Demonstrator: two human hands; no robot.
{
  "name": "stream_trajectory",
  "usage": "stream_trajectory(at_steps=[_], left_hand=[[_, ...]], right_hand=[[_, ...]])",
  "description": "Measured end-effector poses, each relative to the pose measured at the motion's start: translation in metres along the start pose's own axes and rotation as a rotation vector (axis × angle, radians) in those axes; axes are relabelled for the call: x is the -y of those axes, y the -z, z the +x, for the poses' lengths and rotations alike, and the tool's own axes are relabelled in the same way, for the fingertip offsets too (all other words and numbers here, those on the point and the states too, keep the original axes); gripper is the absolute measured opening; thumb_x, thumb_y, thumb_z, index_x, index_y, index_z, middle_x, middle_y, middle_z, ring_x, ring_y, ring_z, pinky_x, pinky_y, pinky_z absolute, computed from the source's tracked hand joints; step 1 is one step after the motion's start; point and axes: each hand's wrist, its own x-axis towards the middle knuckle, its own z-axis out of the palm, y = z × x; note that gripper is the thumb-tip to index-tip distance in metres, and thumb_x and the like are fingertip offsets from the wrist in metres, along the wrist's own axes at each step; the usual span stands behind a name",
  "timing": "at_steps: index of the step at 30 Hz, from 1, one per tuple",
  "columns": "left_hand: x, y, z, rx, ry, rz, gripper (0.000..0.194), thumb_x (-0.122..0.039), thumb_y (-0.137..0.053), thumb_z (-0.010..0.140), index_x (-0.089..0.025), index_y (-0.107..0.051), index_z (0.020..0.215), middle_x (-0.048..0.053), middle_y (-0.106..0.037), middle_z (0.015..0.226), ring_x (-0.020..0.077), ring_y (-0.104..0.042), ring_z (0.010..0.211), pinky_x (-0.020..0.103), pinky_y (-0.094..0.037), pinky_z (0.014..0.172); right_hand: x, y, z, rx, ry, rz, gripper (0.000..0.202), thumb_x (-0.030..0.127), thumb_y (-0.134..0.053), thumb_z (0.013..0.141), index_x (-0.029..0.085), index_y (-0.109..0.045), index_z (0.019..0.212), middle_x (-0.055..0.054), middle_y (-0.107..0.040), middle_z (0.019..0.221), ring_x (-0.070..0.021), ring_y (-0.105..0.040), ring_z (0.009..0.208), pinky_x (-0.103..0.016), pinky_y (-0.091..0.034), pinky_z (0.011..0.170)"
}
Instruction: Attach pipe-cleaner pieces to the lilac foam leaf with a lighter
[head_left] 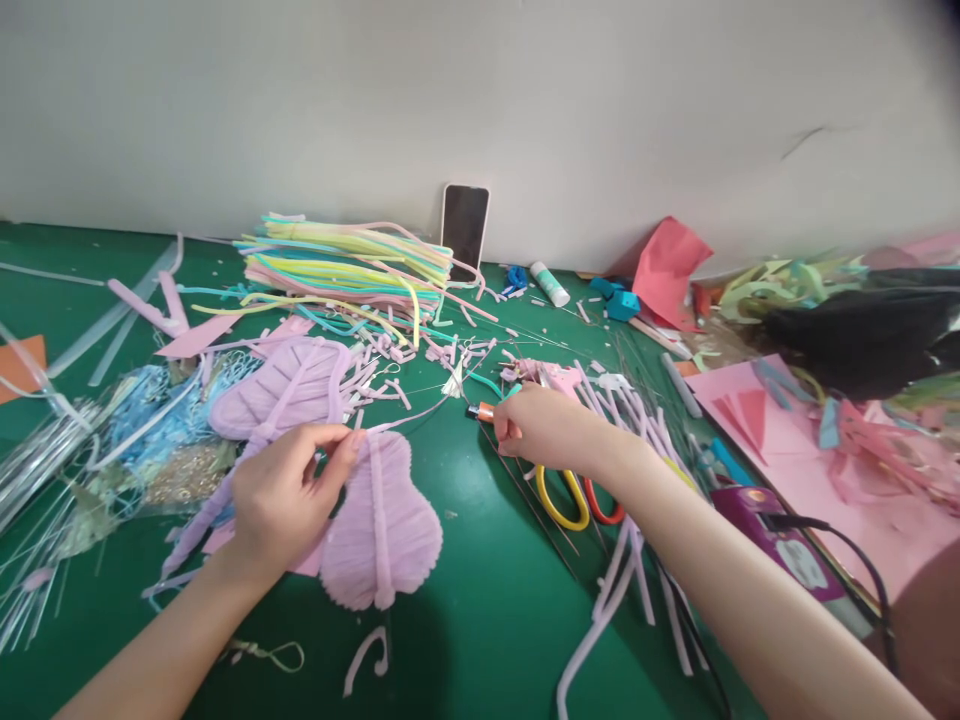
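In the head view, the person's left hand pinches thumb and forefinger together at the top of a lilac pipe-cleaner leaf shape; its other fingers are mostly hidden behind the hand. The leaf shape is just right of that hand, above the green table, and whether it touches the surface cannot be told. The right hand has its fingers curled closed around an orange lighter, only its metal-tipped end showing. Scissors with yellow and red handles lie partly beneath the right forearm, their blades obscured. A larger lilac shape is partly covered by the left hand. On the left, a clear packet seems to contain tan granules too small to identify. A black bag is cut off at the right edge, its contents unseen.
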Motion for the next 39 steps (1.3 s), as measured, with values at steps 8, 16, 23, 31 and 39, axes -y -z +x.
stream_trajectory(at_steps=[8, 16, 23, 31, 39], left_hand=[[0.0, 0.002, 0.0, 0.024, 0.042, -0.013, 0.007, -0.024, -0.063, 0.086, -0.02, -0.061, 0.082, -0.007, -0.061, 0.056, 0.0066, -0.051, 0.044, 0.019, -0.038, 0.047], [0.0, 0.005, 0.0, 0.047, 0.06, -0.018, 0.012, -0.029, -0.059, 0.089, -0.021, -0.061, 0.08, -0.008, -0.061, 0.058, 0.0063, -0.05, 0.042, 0.021, -0.036, 0.047], [0.0, 0.007, 0.0, 0.068, 0.11, -0.034, 0.017, -0.034, -0.057, 0.089, -0.022, -0.061, 0.078, -0.008, -0.059, 0.054, 0.0069, -0.048, 0.038, 0.021, -0.034, 0.043], [-0.001, 0.009, 0.003, 0.054, 0.122, -0.015, 0.02, -0.036, -0.056, 0.089, -0.023, -0.061, 0.076, -0.007, -0.058, 0.051, 0.0075, -0.046, 0.036, 0.023, -0.033, 0.041], [-0.001, 0.01, 0.003, 0.038, 0.113, -0.008, 0.021, -0.036, -0.056, 0.089, -0.021, -0.062, 0.075, -0.007, -0.059, 0.051, 0.0075, -0.047, 0.037, 0.022, -0.034, 0.041]], right_hand=[[0.007, 0.021, -0.015, -0.093, 0.045, 0.677, 0.016, 0.035, -0.068, 0.074, 0.021, -0.066, 0.067, 0.0, -0.07, 0.073, -0.0125, -0.059, 0.065, -0.025, -0.04, 0.058], [0.027, 0.014, -0.036, 0.13, 0.094, 1.354, 0.032, 0.042, -0.073, 0.071, 0.017, -0.055, 0.061, -0.002, -0.069, 0.072, -0.0075, -0.054, 0.058, -0.022, -0.041, 0.057], [0.03, 0.019, -0.047, 0.175, 0.116, 1.447, 0.038, 0.046, -0.074, 0.071, 0.017, -0.052, 0.059, 0.001, -0.059, 0.058, -0.0084, -0.054, 0.057, -0.021, -0.038, 0.054], [0.026, 0.017, -0.051, 0.181, 0.104, 1.482, 0.037, 0.044, -0.074, 0.071, 0.017, -0.052, 0.059, 0.001, -0.06, 0.058, -0.0067, -0.05, 0.052, -0.021, -0.036, 0.052], [0.025, 0.012, -0.049, 0.147, 0.102, 1.392, 0.035, 0.045, -0.069, 0.075, 0.018, -0.052, 0.061, 0.0, -0.063, 0.064, -0.0092, -0.053, 0.058, -0.023, -0.038, 0.056]])
